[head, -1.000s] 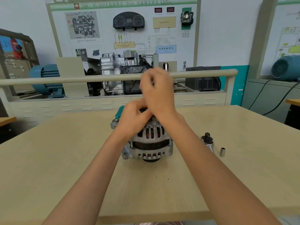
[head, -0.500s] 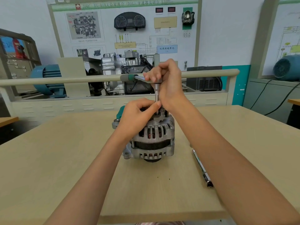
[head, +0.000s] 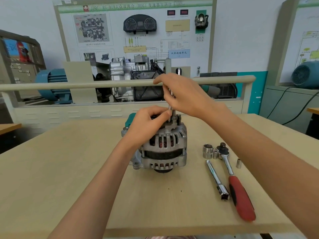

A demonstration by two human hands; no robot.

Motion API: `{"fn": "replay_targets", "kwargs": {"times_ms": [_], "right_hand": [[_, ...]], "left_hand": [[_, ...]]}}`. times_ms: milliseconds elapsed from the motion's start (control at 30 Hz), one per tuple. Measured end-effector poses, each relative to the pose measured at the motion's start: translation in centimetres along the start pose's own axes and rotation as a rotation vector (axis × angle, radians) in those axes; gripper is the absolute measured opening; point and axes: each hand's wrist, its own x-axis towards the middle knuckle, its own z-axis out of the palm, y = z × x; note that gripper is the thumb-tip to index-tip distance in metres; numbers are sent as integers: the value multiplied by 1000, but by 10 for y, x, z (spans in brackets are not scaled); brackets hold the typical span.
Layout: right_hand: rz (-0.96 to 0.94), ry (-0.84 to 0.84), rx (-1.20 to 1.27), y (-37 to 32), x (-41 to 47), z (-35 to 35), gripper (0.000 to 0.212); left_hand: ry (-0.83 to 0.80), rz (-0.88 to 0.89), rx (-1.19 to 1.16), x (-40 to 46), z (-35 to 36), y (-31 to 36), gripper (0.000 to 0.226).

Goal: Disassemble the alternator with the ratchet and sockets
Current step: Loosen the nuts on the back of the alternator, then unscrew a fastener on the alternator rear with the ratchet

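A silver alternator (head: 164, 149) stands upright in the middle of the wooden table (head: 69, 169). My left hand (head: 146, 125) rests on its top and pinches the lower end of a thin socket shaft (head: 170, 107) that stands on a fastener there. My right hand (head: 183, 95) grips the ratchet head at the shaft's upper end; the green-grey handle (head: 210, 89) pokes out to the right behind my wrist. The fastener itself is hidden by my fingers.
To the right of the alternator lie a red-handled ratchet (head: 236, 183), an extension bar (head: 216, 180), a large socket (head: 207, 151) and two small sockets (head: 238, 163). A beige rail (head: 69, 85) and a gearbox training stand (head: 134, 73) are behind the table.
The ratchet handle swung from pointing left to pointing right behind my right wrist. My view dropped, so the tools on the right of the table came into sight.
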Motion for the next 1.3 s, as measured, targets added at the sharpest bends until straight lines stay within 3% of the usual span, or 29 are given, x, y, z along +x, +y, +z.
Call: {"fn": "replay_targets", "kwargs": {"times_ms": [167,367,733,867,1033,1200,1300], "right_hand": [[-73,45,-11,-1,2,2,47],[33,200,86,9,5,-13,45],[441,435,446,29,-56,24,30],[570,365,625,28,-65,37,29],[525,251,639,15,-72,45,33],[461,151,591,8,-76,51,33],[423,129,600,9,-78,49,32]], "left_hand": [[-106,-31,77,0,-9,1,17],[-82,-9,133,0,-9,2,11],[-6,-75,132,1,-4,0,14],[4,-16,169,-2,-1,2,15],[-45,30,269,-1,-2,6,15],[-144,136,573,7,-7,17,13],[-174,280,921,10,-4,17,18]]}}
